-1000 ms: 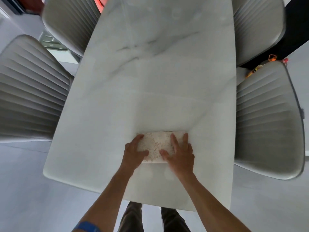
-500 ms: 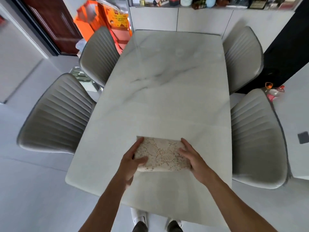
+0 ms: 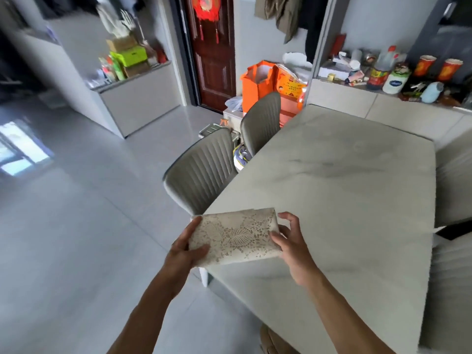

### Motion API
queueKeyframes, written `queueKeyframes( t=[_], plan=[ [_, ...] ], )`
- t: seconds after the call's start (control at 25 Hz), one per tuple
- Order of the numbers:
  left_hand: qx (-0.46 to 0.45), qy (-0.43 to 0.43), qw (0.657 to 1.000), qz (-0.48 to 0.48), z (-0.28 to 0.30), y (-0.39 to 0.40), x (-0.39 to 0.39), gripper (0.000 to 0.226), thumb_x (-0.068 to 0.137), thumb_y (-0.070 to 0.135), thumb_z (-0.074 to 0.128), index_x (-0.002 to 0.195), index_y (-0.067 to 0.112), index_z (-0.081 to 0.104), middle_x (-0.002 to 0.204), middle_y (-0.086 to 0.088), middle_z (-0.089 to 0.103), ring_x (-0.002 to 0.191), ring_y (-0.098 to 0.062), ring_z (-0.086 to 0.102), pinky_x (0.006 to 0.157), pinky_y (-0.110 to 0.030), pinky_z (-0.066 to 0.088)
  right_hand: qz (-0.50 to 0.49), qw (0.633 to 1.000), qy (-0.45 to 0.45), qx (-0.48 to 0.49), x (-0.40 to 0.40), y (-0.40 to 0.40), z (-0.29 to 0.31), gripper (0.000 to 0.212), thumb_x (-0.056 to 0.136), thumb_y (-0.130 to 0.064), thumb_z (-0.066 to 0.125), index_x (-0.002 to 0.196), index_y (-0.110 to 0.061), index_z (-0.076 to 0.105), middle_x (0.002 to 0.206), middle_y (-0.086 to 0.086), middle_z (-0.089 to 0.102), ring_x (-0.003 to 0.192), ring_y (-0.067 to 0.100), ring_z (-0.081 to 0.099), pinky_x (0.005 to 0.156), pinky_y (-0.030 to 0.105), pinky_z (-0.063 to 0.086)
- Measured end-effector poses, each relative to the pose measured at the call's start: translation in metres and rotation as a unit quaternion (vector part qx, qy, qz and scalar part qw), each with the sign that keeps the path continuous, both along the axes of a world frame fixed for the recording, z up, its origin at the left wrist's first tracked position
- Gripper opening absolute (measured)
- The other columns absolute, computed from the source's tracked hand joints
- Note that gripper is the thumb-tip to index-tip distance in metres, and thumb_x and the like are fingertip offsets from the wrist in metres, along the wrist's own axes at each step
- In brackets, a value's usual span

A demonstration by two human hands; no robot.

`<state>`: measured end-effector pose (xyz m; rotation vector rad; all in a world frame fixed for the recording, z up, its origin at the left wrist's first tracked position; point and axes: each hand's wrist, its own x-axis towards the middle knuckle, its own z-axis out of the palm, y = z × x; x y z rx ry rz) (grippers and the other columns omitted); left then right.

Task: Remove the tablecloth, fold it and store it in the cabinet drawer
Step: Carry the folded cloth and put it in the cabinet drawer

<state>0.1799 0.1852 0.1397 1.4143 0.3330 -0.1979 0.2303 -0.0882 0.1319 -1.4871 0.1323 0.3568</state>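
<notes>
The folded tablecloth [image 3: 236, 236] is a small cream lace rectangle held in the air over the near left corner of the marble table [image 3: 344, 200]. My left hand [image 3: 185, 247] grips its left end, thumb on top and fingers underneath. My right hand [image 3: 290, 238] holds its right end, thumb on the top face and fingers curled past the edge. A low grey cabinet [image 3: 139, 103] stands across the room at the left.
Two grey ribbed chairs [image 3: 201, 172] [image 3: 260, 121] stand along the table's left side, and more chair backs [image 3: 452, 190] are at the right. Orange bags [image 3: 258, 85] sit by a dark red door [image 3: 212, 52]. A cluttered sideboard [image 3: 383, 98] runs behind the table. Open tiled floor [image 3: 76, 226] lies left.
The folded tablecloth has been lifted off the table by both hands. The view has risen and swung left, from looking straight down at the table to facing the room.
</notes>
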Motion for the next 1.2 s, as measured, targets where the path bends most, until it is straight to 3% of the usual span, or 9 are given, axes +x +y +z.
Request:
queueKeyframes(
  t=[0.16, 0.28, 0.36, 0.48, 0.6, 0.68, 0.8, 1.0, 1.2],
  plan=[
    [0.077, -0.027, 0.995, 0.058, 0.014, 0.136, -0.075, 0.071, 0.072, 0.018, 0.078, 0.128, 0.055, 0.054, 0.124, 0.018, 0.062, 0.114, -0.006, 0.06, 0.075, -0.015, 0.054, 0.173, 0.981, -0.071, -0.056, -0.036, 0.138, 0.026, 0.035, 0.087, -0.018, 0.064, 0.117, -0.037, 0.065, 0.118, -0.019, 0.067, 0.107, 0.011, 0.064, 0.086, 0.019, 0.049],
    [0.226, -0.016, 0.969, 0.096, 0.023, 0.223, -0.136, 0.086, 0.066, 0.039, 0.085, 0.138, 0.051, 0.041, 0.118, 0.019, 0.059, 0.114, -0.013, 0.058, 0.083, -0.012, 0.049, 0.251, 0.959, -0.096, -0.093, -0.073, 0.249, 0.029, 0.07, 0.076, -0.027, 0.08, 0.138, -0.043, 0.05, 0.141, -0.009, 0.055, 0.131, 0.012, 0.052, 0.108, 0.037, 0.043],
    [0.359, 0.018, 0.924, 0.133, 0.029, 0.28, -0.189, 0.106, 0.058, 0.067, 0.078, 0.145, 0.049, 0.021, 0.113, 0.011, 0.049, 0.109, -0.019, 0.057, 0.089, -0.028, 0.047, 0.319, 0.928, -0.131, -0.139, -0.105, 0.338, 0.034, 0.089, 0.07, -0.036, 0.088, 0.143, -0.049, 0.039, 0.142, -0.011, 0.045, 0.132, 0.008, 0.047, 0.107, 0.036, 0.043],
    [0.44, 0.072, 0.868, 0.218, 0.033, 0.36, -0.262, 0.122, 0.044, 0.086, 0.066, 0.143, 0.052, 0.004, 0.109, 0.011, 0.039, 0.103, -0.028, 0.061, 0.086, -0.043, 0.047, 0.407, 0.877, -0.189, -0.173, -0.146, 0.457, 0.043, 0.099, 0.061, -0.049, 0.089, 0.136, -0.066, 0.026, 0.126, -0.016, 0.038, 0.121, -0.006, 0.045, 0.096, 0.012, 0.041],
    [0.483, 0.097, 0.835, 0.247, 0.027, 0.421, -0.315, 0.133, 0.04, 0.079, 0.069, 0.146, 0.048, -0.005, 0.112, 0.006, 0.039, 0.1, -0.026, 0.059, 0.082, -0.038, 0.041, 0.472, 0.828, -0.221, -0.207, -0.173, 0.547, 0.037, 0.103, 0.056, -0.062, 0.083, 0.139, -0.067, 0.022, 0.121, -0.013, 0.038, 0.117, -0.001, 0.047, 0.097, 0.017, 0.044],
    [0.505, 0.129, 0.811, 0.266, 0.018, 0.465, -0.348, 0.134, 0.046, 0.069, 0.074, 0.148, 0.044, -0.009, 0.116, 0.003, 0.038, 0.103, -0.023, 0.056, 0.085, -0.036, 0.037, 0.516, 0.801, -0.227, -0.2, -0.193, 0.61, 0.028, 0.103, 0.052, -0.066, 0.081, 0.137, -0.068, 0.022, 0.12, -0.011, 0.038, 0.118, 0.005, 0.049, 0.101, 0.026, 0.046],
    [0.522, 0.179, 0.778, 0.302, -0.004, 0.545, -0.386, 0.129, 0.054, 0.058, 0.076, 0.147, 0.04, -0.011, 0.121, 0.0, 0.04, 0.104, -0.024, 0.056, 0.088, -0.038, 0.038, 0.565, 0.767, -0.236, -0.189, -0.218, 0.709, 0.01, 0.105, 0.051, -0.068, 0.08, 0.139, -0.064, 0.025, 0.12, -0.008, 0.038, 0.117, 0.008, 0.051, 0.101, 0.027, 0.047],
    [0.49, 0.23, 0.765, 0.35, -0.027, 0.685, -0.401, 0.121, 0.056, 0.053, 0.074, 0.147, 0.041, -0.005, 0.112, 0.002, 0.04, 0.097, -0.024, 0.056, 0.089, -0.036, 0.037, 0.609, 0.73, -0.24, -0.194, -0.222, 0.885, -0.015, 0.102, 0.062, -0.054, 0.085, 0.147, -0.053, 0.028, 0.126, -0.006, 0.038, 0.121, 0.01, 0.048, 0.097, 0.022, 0.042],
    [0.424, 0.269, 0.745, 0.439, -0.022, 0.828, -0.457, 0.12, 0.054, 0.053, 0.078, 0.147, 0.045, 0.004, 0.105, 0.005, 0.038, 0.084, -0.019, 0.044, 0.086, -0.038, 0.042, 0.668, 0.686, -0.241, -0.156, -0.269, 1.073, -0.013, 0.099, 0.065, -0.043, 0.089, 0.147, -0.047, 0.034, 0.127, -0.001, 0.039, 0.122, 0.009, 0.045, 0.101, 0.019, 0.036]
  ],
)
